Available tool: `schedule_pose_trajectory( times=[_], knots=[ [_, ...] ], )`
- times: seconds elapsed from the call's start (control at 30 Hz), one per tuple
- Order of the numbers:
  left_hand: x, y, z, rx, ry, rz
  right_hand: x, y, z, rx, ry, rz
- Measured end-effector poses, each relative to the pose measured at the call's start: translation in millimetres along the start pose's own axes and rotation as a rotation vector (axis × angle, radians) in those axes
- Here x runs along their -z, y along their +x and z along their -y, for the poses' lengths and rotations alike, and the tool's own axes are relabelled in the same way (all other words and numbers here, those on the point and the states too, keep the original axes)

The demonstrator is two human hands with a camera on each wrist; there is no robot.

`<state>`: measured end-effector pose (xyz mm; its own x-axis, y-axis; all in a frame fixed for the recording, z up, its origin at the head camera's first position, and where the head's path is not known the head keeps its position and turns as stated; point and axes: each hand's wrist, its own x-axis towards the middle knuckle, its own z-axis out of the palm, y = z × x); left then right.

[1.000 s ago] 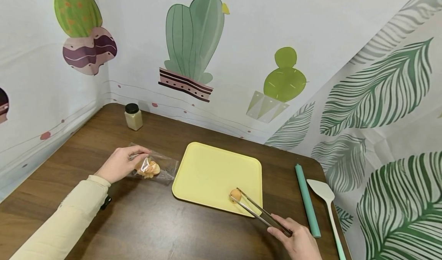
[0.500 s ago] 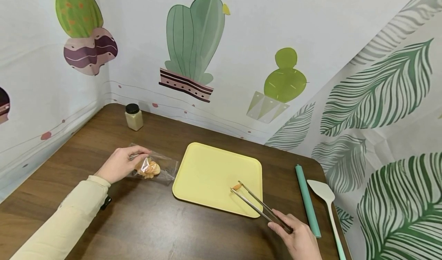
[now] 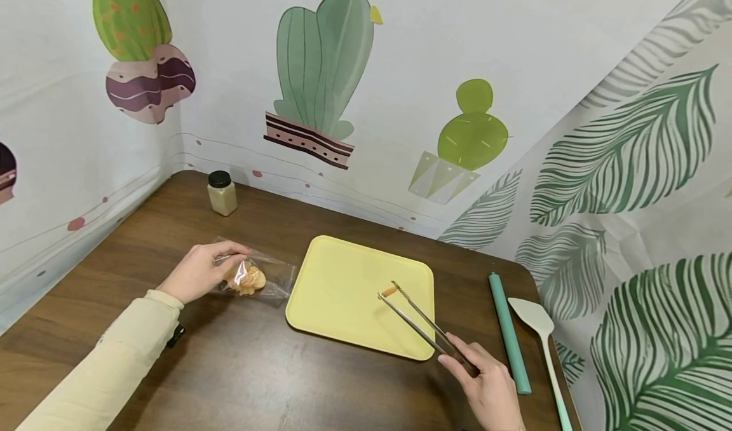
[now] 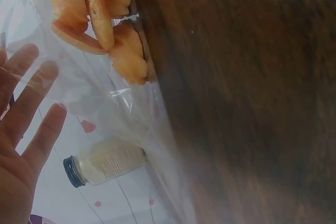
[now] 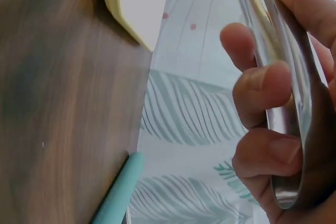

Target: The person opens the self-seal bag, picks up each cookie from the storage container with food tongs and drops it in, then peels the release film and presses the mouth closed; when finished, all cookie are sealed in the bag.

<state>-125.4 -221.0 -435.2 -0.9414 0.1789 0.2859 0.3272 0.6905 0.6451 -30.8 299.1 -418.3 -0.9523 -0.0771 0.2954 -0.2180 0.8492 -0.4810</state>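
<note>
**Neat two-handed setup**

Left hand (image 3: 200, 272) seems to pinch the clear bag (image 3: 278, 271) of snacks (image 3: 247, 283) at the yellow tray's (image 3: 337, 262) 9 o'clock, other fingers spread, probably so it doesn't slide. Right hand (image 3: 490, 383) curls its fingers round metal tongs (image 3: 415, 332), which nip one orange snack (image 3: 389, 291) over the tray, I'd guess to avoid touching it. Jar (image 3: 222, 199) at 10, teal rod (image 3: 509, 335) near 3. Brown wood-grain table (image 3: 240, 367), cactus-print wall cloth (image 3: 408, 30) at 12.

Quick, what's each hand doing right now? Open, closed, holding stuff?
Left hand: closed, holding the clear bag.
Right hand: closed, holding the metal tongs, with a small orange piece at their tips.
</note>
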Motion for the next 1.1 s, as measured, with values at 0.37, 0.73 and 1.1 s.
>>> schedule_pose_trajectory(
  times=[0.37,0.73,1.1],
  knots=[
    [1.6,0.8,-1.8,0.008,-0.010,0.008,-17,16,13,0.144,-0.008,-0.041],
    [1.6,-0.4,-1.1,0.017,-0.005,0.010,-36,34,31,0.237,0.032,-0.013],
    [2.1,-0.4,-2.1,0.001,-0.017,-0.009,-65,50,53,0.341,0.055,0.005]
  ],
)
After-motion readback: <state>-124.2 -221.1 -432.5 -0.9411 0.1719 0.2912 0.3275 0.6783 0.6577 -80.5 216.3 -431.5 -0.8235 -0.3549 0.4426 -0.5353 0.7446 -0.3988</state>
